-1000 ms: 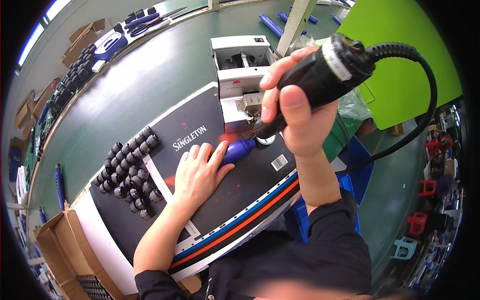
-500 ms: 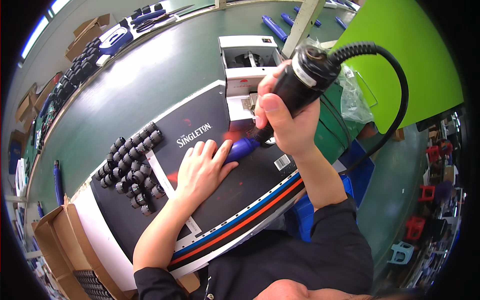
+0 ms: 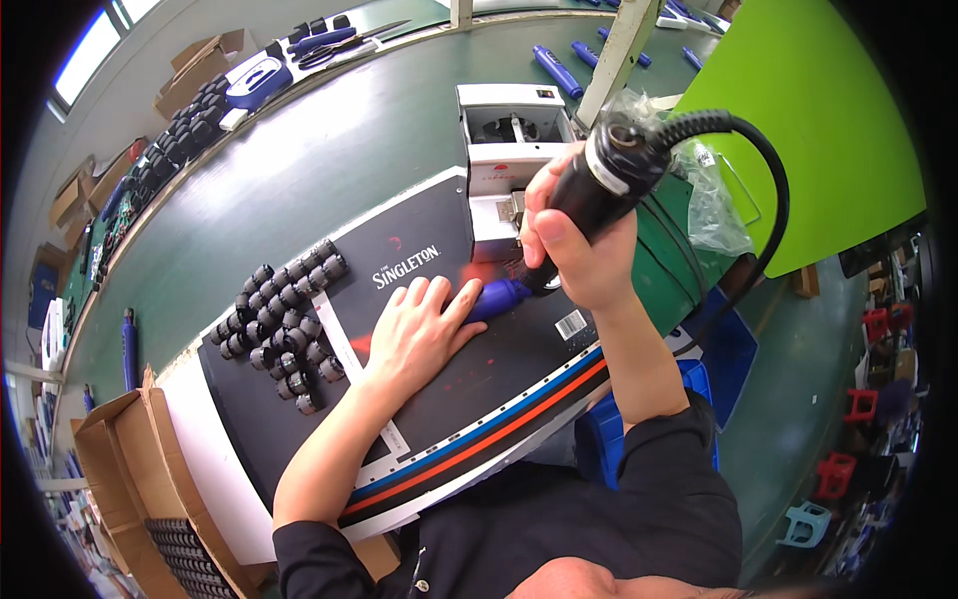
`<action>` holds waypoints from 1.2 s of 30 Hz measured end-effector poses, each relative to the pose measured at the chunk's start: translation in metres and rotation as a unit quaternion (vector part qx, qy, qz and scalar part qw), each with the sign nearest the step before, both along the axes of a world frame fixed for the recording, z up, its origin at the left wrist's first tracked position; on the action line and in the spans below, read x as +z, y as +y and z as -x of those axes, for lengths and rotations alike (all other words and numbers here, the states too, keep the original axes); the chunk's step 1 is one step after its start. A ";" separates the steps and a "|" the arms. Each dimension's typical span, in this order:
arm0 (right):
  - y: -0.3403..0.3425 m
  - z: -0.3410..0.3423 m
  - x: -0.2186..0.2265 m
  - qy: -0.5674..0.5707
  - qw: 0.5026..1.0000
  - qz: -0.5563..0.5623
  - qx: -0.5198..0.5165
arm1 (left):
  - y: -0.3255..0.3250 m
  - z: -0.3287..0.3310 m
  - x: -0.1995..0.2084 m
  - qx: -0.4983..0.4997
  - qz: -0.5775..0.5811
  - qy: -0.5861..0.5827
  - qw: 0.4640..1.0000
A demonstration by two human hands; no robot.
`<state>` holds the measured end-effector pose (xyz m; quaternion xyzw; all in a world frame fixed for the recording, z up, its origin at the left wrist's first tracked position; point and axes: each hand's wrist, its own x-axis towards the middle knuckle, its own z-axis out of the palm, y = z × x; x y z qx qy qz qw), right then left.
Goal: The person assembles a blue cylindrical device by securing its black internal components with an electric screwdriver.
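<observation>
My right hand (image 3: 591,262) is wrapped round a black power screwdriver (image 3: 591,190) with a thick cable leaving its top. The tool slants down to the left, and its lower end meets the end of a blue tubular casing (image 3: 501,298). My left hand (image 3: 411,334) presses on that casing, its index finger and thumb on either side and the other fingers lying on the dark printed mat (image 3: 519,374). The rest of the casing is hidden under this hand. Left of it, several short black ribbed cylinders (image 3: 274,329) lie in a cluster.
A white machine (image 3: 511,155) stands just beyond my right hand. To its right are a clear plastic bag (image 3: 714,215) and a bright green panel (image 3: 808,130). Blue tubes (image 3: 556,70) lie farther back. An open cardboard box (image 3: 165,469) is at left, a blue bin (image 3: 602,444) below my right forearm.
The whole view has shifted slightly, so the bench appears farther right and lower. Both hands keep their holds, with the screwdriver still at the casing's end.
</observation>
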<state>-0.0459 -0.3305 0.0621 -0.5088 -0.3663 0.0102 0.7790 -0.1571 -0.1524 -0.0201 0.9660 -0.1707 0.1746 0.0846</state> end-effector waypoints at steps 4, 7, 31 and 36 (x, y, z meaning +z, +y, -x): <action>-0.004 0.001 -0.005 -0.041 0.997 -0.058 -0.004 | 0.000 0.002 0.001 0.008 0.003 0.023 1.000; -0.005 0.005 -0.005 -0.045 0.996 -0.068 -0.044 | -0.001 0.001 0.000 0.014 0.020 0.037 0.999; -0.054 -0.022 0.000 -0.122 0.983 -0.131 -0.032 | -0.009 0.026 0.039 0.071 -0.054 -0.020 0.996; -0.059 -0.028 -0.001 -0.127 0.979 -0.157 -0.015 | -0.004 0.017 0.028 0.121 -0.050 0.074 0.989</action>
